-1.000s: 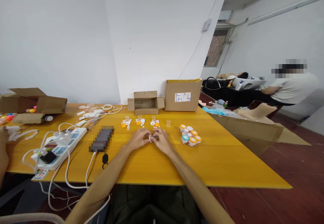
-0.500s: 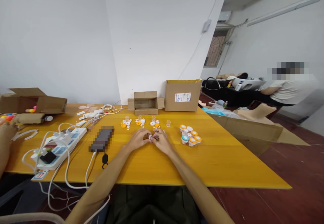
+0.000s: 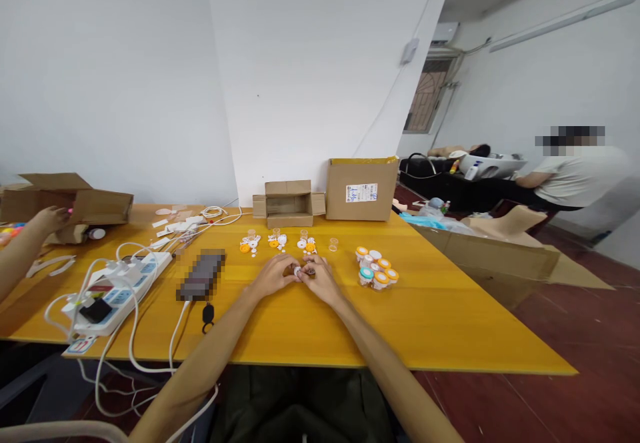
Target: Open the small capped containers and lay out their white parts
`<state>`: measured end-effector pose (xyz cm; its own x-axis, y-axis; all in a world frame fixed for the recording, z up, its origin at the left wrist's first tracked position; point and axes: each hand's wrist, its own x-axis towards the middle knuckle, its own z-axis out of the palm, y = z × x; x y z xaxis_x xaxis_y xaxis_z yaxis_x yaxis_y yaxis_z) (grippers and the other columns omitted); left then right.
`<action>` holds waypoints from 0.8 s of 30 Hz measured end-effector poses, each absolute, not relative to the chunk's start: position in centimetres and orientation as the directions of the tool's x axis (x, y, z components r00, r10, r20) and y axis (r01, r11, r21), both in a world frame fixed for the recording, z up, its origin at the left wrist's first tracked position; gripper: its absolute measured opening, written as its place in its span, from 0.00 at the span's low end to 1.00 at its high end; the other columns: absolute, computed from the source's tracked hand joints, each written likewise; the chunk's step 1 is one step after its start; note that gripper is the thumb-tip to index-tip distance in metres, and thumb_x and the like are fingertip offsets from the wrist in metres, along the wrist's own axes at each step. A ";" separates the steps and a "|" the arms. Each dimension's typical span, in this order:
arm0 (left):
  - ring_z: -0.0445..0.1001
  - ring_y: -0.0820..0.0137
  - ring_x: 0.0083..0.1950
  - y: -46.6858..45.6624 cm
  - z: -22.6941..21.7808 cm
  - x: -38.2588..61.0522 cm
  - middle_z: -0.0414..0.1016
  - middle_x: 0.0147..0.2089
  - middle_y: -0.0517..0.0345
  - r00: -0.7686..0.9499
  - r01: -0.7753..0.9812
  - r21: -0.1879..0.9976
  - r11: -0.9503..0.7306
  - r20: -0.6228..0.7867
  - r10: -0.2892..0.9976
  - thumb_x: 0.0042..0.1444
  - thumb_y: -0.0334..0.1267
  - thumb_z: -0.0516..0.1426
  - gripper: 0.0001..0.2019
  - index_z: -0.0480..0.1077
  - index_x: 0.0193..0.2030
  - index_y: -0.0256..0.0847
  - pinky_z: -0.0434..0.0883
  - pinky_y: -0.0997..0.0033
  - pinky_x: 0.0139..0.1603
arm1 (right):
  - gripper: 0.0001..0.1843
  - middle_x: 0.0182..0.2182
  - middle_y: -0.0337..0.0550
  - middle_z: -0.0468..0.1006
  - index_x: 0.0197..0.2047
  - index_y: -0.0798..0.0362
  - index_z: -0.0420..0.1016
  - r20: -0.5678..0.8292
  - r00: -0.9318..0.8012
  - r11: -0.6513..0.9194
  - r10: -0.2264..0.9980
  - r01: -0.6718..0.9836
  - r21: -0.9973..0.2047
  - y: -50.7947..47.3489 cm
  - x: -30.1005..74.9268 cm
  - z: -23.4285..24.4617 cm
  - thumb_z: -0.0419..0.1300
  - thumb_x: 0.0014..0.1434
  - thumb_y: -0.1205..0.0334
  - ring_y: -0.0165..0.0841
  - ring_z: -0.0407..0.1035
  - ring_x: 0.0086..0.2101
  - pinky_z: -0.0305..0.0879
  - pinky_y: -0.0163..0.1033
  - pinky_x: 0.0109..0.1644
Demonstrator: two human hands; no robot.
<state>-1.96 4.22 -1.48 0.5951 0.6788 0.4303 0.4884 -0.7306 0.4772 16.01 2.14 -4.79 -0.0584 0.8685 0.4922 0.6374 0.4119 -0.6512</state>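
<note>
My left hand (image 3: 275, 275) and my right hand (image 3: 319, 281) meet low over the table, fingertips pinched together on a small white round part (image 3: 297, 271). Fingers cover most of it, so its exact kind does not show. Just beyond the hands lie small groups of white and orange plastic pieces (image 3: 306, 245), with clear little cups (image 3: 277, 234) standing behind them. Another clear cup (image 3: 333, 245) stands apart on the right. Farther right, several lidded clear jars (image 3: 380, 278) are clustered, most with orange lids, one with a teal lid.
An open carton (image 3: 289, 219) and a closed box (image 3: 360, 196) stand at the back. On the left are a power strip (image 3: 143, 281) with loose white cables, a phone (image 3: 203, 275) and a black ring tag (image 3: 208, 315). A co-worker's hand (image 3: 50, 221) is at another carton (image 3: 107, 206).
My hands stay in nearly the same place, pinching the white part. At the far left the co-worker's hand has moved up and right to the carton, with something pink at its fingertips.
</note>
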 end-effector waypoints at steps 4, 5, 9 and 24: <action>0.75 0.65 0.41 4.3 -1.4 -2.0 0.78 0.38 0.57 0.600 0.489 0.468 -0.736 0.432 0.673 0.58 0.43 0.63 0.08 0.74 0.40 0.43 0.71 0.65 0.48 | 0.04 0.45 0.45 0.79 0.27 0.48 0.78 0.479 -0.053 0.399 0.876 0.636 -0.660 2.0 16.0 -4.6 0.66 0.53 0.65 0.42 0.71 0.48 0.66 0.49 0.53; 0.75 0.65 0.41 4.2 -1.4 -2.0 0.78 0.38 0.57 0.600 0.489 0.468 -0.736 0.432 0.673 0.58 0.43 0.63 0.07 0.74 0.40 0.43 0.71 0.65 0.48 | 0.04 0.45 0.45 0.79 0.27 0.48 0.78 0.472 -0.052 0.393 0.880 0.637 -0.663 1.9 16.0 -4.5 0.66 0.53 0.65 0.42 0.71 0.49 0.66 0.49 0.53; 0.75 0.65 0.41 4.2 -1.3 -2.0 0.78 0.38 0.58 0.597 0.489 0.469 -0.735 0.435 0.675 0.57 0.40 0.64 0.06 0.74 0.40 0.43 0.71 0.65 0.48 | 0.04 0.45 0.45 0.79 0.27 0.49 0.78 0.450 -0.046 0.373 0.892 0.639 -0.673 1.7 15.9 -4.2 0.66 0.52 0.66 0.42 0.71 0.49 0.65 0.49 0.53; 0.74 0.66 0.40 4.1 -1.3 -1.9 0.77 0.37 0.58 0.597 0.482 0.461 -0.745 0.450 0.664 0.57 0.41 0.64 0.07 0.74 0.40 0.42 0.70 0.66 0.48 | 0.03 0.45 0.45 0.79 0.27 0.48 0.79 0.465 -0.032 0.389 0.885 0.602 -0.698 2.1 16.2 -4.6 0.68 0.52 0.63 0.42 0.72 0.48 0.65 0.47 0.53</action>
<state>-1.91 4.08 -1.27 0.5966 0.6643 0.4504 0.4818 -0.7452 0.4610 16.18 2.09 -4.61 -0.0318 0.8846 0.4653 0.6020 0.3885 -0.6976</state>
